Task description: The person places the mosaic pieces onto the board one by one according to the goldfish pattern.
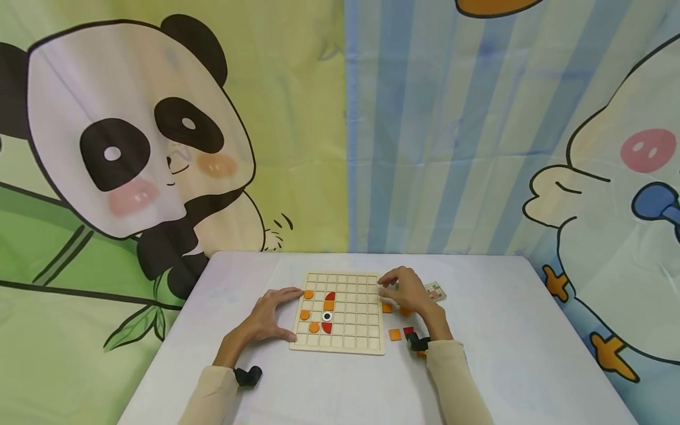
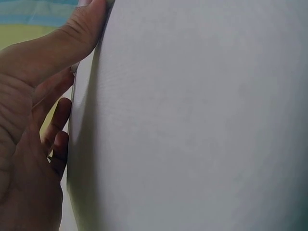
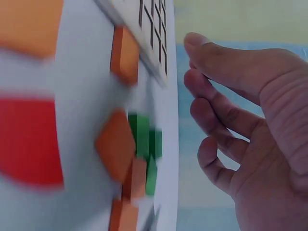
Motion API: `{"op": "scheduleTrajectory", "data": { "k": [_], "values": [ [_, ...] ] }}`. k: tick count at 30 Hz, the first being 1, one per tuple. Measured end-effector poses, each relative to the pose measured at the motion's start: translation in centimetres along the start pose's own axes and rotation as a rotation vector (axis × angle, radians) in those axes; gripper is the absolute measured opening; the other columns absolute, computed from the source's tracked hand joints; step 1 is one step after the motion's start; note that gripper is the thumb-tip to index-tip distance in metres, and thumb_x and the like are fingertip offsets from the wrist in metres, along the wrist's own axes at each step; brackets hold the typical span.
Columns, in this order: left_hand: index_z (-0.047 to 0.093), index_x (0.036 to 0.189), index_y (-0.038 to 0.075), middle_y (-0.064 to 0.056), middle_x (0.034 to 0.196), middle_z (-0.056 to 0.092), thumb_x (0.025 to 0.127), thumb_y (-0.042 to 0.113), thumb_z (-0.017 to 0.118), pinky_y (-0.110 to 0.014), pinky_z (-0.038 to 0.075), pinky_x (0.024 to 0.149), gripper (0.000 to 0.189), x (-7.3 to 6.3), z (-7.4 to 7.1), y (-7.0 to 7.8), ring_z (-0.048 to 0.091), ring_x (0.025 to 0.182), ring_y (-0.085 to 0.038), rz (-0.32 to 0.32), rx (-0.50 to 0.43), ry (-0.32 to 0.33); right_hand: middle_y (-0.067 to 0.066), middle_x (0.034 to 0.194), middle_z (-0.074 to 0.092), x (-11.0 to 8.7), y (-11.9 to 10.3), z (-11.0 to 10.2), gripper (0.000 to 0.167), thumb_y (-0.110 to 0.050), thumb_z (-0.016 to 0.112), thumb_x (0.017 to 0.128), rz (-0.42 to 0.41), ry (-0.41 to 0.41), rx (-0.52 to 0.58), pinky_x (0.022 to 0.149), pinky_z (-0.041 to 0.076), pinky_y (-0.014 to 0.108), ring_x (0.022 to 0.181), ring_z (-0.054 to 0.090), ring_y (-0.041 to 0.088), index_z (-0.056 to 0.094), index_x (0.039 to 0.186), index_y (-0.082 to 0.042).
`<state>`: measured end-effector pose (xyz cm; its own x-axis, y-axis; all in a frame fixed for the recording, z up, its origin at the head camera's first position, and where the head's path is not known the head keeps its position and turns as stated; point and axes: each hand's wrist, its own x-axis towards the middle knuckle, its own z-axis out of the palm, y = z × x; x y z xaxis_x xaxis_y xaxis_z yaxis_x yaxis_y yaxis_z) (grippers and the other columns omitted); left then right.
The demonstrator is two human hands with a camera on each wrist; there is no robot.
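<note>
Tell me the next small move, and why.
Probably lower the right hand to the orange square closest to the board: that hand seems to hold nothing, the left hand touches the board's left edge, and much of the board is bare.

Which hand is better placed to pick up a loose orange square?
Probably the right hand: it hovers by the right edge of the board, near loose orange squares, while the left hand rests at the opposite edge.

Cartoon panda (image 1: pixel 135 147) left — white cartoon figure (image 1: pixel 621 248) right, on blue-striped cloth (image 1: pixel 430 130).
</note>
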<state>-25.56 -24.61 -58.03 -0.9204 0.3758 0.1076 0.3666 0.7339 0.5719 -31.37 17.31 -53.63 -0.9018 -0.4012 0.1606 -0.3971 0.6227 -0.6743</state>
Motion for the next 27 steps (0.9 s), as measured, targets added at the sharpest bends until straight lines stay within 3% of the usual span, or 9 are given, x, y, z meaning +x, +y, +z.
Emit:
{"op": "scheduleTrajectory", "data": {
  "k": [7,12,19,27],
  "values": [
    [0.060,0.158,0.021,-0.008,0.164,0.058,0.055,0.050,0.107,-0.062,0.039,0.110,0.116,-0.2,0.0,0.0,0.054,0.139,-0.037,0.024,0.005,0.025,0.010,0.103,0.083,-2.3,1.3,-3.0,0.024,-0.010,0.092,0.086,0.120,-0.006,-0.061,0.089,0.059,0.047,0.095,0.072,0.028,0.085,0.108,-0.003],
    [0.059,0.158,0.023,-0.005,0.166,0.056,0.056,0.049,0.108,-0.063,0.038,0.113,0.116,-0.2,0.1,0.3,0.052,0.144,-0.037,-0.006,-0.008,-0.001,0.008,0.097,0.083,-4.0,2.0,-4.3,0.022,-0.010,0.094,0.083,0.172,0.003,-0.128,0.088,0.060,0.047,0.089,0.072,0.021,0.085,0.102,-0.003],
    [0.059,0.159,0.023,-0.005,0.167,0.055,0.056,0.048,0.108,-0.063,0.037,0.113,0.117,-0.4,0.2,0.1,0.050,0.147,-0.038,-0.013,-0.009,-0.011,0.005,0.096,0.082,-5.8,2.4,-5.2,0.034,-0.008,0.102,0.071,0.254,-0.042,-0.160,0.084,0.060,0.043,0.086,0.070,0.018,0.084,0.100,-0.004],
    [0.058,0.160,0.025,-0.003,0.168,0.054,0.056,0.047,0.108,-0.064,0.035,0.115,0.117,0.1,0.3,0.0,0.050,0.147,-0.036,-0.020,-0.005,-0.014,0.004,0.088,0.077,-6.5,2.9,-5.1,0.026,-0.002,0.100,0.073,0.277,-0.046,-0.130,0.077,0.054,0.034,0.080,0.062,0.018,0.082,0.093,-0.006]
  ]
}}
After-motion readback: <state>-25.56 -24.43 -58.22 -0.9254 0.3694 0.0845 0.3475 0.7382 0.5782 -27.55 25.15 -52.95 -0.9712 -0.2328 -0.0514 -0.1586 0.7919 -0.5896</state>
